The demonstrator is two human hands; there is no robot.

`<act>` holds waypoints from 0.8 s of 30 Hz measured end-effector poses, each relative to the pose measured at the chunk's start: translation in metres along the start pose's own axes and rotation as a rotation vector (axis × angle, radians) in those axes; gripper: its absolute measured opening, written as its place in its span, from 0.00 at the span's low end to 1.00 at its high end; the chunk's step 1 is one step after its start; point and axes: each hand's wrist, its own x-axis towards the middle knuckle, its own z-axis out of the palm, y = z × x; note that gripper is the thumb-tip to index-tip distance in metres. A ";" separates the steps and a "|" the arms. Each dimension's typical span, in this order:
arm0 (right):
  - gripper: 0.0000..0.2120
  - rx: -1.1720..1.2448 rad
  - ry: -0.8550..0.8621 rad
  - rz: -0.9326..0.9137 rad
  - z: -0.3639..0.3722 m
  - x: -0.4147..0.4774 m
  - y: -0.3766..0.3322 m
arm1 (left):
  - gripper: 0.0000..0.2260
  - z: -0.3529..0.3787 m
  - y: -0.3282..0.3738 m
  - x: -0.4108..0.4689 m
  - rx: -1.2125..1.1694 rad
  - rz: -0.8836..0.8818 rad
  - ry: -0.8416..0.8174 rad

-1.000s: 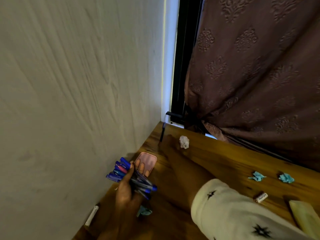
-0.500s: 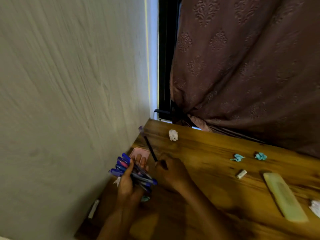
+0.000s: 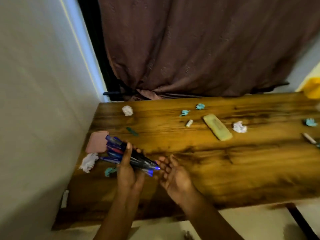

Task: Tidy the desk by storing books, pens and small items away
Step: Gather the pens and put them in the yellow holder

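Pens: I am holding a bundle of pens in the left hand, above the near-left part of the bench; the bundle is fanning out, blue caps pointing both far-left and near-right.
Left hand: it is clenching around the middle of the bundle, thumb on top.
Right hand: the right hand is lying released, palm up and fingers spread, just right of the pens' near tips; whether a fingertip is touching them I cannot tell, as the frame is blurring there.
Step in hand: I am judging this as pen gathering, with the collected bundle not yet stored.
Next move: I am expecting to need the free hand either to square up the loose bundle or to reach for another item, then to carry the pens to a holder; no holder is showing.
Near the bundle: a pink flat case is lying just beyond it by the wall, with a white paper ball and a teal scrap beside.
Farther out: more crumpled paper, a small cylinder and a yellow-green eraser-like block are waiting toward the far right.
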 end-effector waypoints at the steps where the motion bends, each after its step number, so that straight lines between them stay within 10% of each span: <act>1: 0.15 0.114 0.004 0.018 -0.009 -0.007 0.002 | 0.21 0.010 -0.011 -0.008 0.033 -0.003 -0.039; 14: 0.11 0.657 0.116 -0.207 -0.146 -0.085 -0.085 | 0.11 0.111 -0.179 -0.092 0.549 0.012 -0.426; 24: 0.14 0.474 0.194 -0.279 -0.322 -0.133 -0.176 | 0.18 0.195 -0.354 -0.157 0.580 -0.167 -0.536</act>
